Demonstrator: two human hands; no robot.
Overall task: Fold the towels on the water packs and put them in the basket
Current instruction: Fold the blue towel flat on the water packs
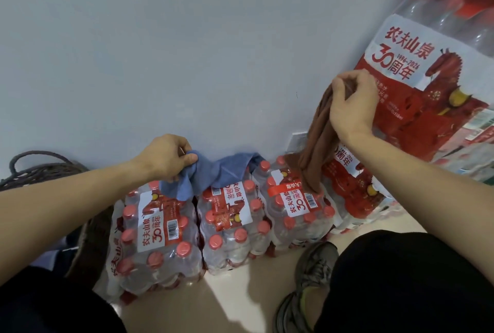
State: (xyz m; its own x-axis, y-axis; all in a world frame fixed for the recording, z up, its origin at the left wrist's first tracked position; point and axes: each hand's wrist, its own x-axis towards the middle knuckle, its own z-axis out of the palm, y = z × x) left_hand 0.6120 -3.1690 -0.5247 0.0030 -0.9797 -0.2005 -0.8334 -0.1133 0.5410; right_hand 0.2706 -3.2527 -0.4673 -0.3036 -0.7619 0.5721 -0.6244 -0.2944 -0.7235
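Note:
Three shrink-wrapped water packs (230, 223) with red caps stand in a row on the floor against the wall. A blue towel (211, 172) lies bunched over the back of the left and middle packs; my left hand (167, 156) grips its left end. My right hand (352, 104) holds a brown towel (315, 145) up by its top, and the cloth hangs down to the right pack. A dark woven basket (42, 169) with a rope handle sits at the far left, partly hidden behind my left arm.
A taller stack of water packs (417, 108) rises at the right against the wall. My grey shoes (310, 279) and dark trouser legs fill the lower corners. Pale floor shows between the packs and my feet.

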